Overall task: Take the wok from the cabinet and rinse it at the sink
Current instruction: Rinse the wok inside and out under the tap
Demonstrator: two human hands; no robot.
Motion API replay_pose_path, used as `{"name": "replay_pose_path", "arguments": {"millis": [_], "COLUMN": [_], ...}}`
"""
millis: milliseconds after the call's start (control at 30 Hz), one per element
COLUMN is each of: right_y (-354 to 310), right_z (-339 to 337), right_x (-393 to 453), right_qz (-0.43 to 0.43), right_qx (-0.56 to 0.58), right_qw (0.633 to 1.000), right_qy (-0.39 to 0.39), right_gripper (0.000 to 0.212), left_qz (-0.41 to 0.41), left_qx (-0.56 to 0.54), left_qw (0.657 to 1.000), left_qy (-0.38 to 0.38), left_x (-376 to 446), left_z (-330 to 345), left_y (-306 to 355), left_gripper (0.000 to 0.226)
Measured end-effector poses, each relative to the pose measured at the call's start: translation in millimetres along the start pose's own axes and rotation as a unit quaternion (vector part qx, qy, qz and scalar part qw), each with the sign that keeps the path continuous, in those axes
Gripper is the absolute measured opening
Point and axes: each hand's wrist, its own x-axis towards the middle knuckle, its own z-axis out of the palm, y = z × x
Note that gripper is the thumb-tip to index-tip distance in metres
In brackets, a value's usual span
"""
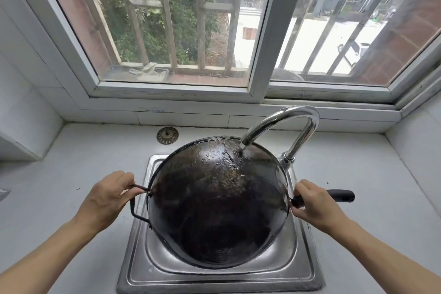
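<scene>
We are looking at the sink [300, 267] at lower centre, where the black, scorched wok [214, 203] is tilting over the basin, wet under the faucet [286, 124]. Our right hand [315, 203] is gripping the long handle; our left hand [107, 196] is curling around the loop handle.

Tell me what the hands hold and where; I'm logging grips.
Both hold the black round metal wok: left hand on its wire loop handle, right hand on its black stick handle.

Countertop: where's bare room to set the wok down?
Bare countertop left of the sink, and more on its right below the long handle. Crowded behind: faucet and drain strainer. The wok fills the basin.
</scene>
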Motion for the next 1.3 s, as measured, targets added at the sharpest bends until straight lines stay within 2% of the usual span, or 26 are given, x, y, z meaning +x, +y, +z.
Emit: {"name": "replay_pose_path", "arguments": {"millis": [100,267,467,867,1033,1300], "right_y": [0,-1,-4,0,1,12], "right_z": [3,5,7,5,5,-8], "right_x": [-3,-4,-7,-4,-4,-18], "right_qz": [0.009,0.020,0.016,-0.006,0.003,0.026], "right_qx": [0.006,0.010,-0.002,0.005,0.014,0.016], "right_qw": [1.000,1.000,1.000,1.000,1.000,0.999], "right_qy": [-0.002,0.005,0.017,0.025,0.015,0.010], "right_gripper": [0.039,0.038,0.038,0.036,0.034,0.032], "left_qz": [0.034,0.014,-0.035,-0.096,-0.108,-0.073], "left_qx": [0.073,0.091,0.073,0.039,0.032,0.018], "left_qw": [0.997,0.996,0.997,0.993,0.992,0.995], "left_qy": [0.003,0.004,-0.010,-0.053,-0.057,-0.058], "left_x": [4,5,6,7,12,22], "left_z": [-2,0,-3,-1,1,18], "left_y": [1,1,1,4,7,18], "left_gripper": [0.057,0.060,0.061,0.030,0.033,0.038]}}
